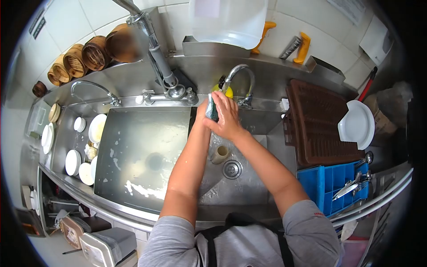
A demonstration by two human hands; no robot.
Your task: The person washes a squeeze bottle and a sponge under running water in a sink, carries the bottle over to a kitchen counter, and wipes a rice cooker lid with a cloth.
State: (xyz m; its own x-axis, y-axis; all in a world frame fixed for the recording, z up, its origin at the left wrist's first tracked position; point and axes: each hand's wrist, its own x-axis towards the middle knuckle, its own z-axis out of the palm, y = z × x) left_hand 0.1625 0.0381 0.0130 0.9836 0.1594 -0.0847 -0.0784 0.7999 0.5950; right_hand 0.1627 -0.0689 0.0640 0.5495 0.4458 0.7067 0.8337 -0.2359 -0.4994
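Reaching over far end of right basin.
Pressing sponge between left hand and right hand.

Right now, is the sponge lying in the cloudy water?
No, the sponge is between the person's left hand and right hand.

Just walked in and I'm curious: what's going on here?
A person's right hand holds a sponge against the left hand, near the tap, at the right basin. In that basin, what looks like a cup sits beside the drain. To the left is cloudy water, then bowls.
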